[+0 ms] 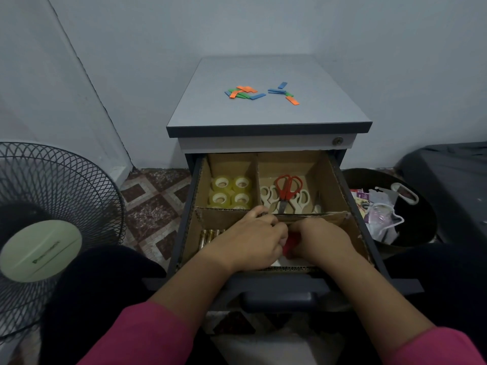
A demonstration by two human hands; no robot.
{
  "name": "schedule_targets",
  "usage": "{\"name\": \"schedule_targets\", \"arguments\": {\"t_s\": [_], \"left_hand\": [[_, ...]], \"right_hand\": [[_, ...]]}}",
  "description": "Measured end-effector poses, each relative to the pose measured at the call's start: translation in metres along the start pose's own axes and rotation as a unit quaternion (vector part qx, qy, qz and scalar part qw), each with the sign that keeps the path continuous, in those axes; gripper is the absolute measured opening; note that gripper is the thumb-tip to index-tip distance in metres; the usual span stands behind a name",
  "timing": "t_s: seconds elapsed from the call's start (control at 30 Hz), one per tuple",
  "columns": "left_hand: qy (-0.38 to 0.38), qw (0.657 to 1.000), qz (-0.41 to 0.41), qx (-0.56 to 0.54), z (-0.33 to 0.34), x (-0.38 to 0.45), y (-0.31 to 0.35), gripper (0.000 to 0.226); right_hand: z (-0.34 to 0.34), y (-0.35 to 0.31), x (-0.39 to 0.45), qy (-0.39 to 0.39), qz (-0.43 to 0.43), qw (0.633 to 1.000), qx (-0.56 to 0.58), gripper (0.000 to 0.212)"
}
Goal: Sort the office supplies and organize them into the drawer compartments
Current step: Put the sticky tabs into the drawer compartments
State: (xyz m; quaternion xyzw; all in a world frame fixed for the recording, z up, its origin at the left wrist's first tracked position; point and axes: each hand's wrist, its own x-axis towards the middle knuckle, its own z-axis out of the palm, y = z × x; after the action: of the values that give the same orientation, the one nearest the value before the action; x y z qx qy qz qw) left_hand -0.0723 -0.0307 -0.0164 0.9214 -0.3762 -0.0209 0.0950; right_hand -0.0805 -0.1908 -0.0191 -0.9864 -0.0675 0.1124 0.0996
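A red object [290, 243] is held low in the front right compartment of the open drawer [363, 233], gripped between the left hand [253, 241] and the right hand [320, 239], whose curled fingers meet over it; what it is cannot be told. Batteries [208, 237] lie just left of the left hand. Tape rolls [232, 192] and scissors [287, 192] fill the rear compartments beyond a cardboard divider [326, 216]. Coloured strips [245, 92] are scattered on the cabinet top [263, 111], well apart from both hands. Both forearms are stretched forward, wrists over the drawer's front edge.
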Motion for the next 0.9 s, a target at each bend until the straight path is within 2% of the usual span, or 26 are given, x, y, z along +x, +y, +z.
{"name": "schedule_targets", "arguments": {"t_s": [0.33,0.4,0.57,0.9], "left_hand": [[-0.004,1.0,0.004,-0.007,0.001,0.0,-0.001,0.017],[-0.009,1.0,0.002,-0.016,0.003,0.0,-0.002,0.016],[0.013,0.999,0.014,-0.028,0.005,0.0,-0.004,0.015],[0.026,0.999,0.016,-0.033,0.007,0.0,-0.005,0.015]], "right_hand": [[-0.003,0.0,-0.001,-0.015,0.016,1.0,0.017,0.023],[-0.008,0.005,-0.001,-0.014,0.047,0.998,0.027,0.019],[-0.008,0.022,-0.006,0.02,0.149,0.988,-0.039,0.014],[-0.003,0.02,-0.007,0.011,0.164,0.986,-0.022,0.016]]}}
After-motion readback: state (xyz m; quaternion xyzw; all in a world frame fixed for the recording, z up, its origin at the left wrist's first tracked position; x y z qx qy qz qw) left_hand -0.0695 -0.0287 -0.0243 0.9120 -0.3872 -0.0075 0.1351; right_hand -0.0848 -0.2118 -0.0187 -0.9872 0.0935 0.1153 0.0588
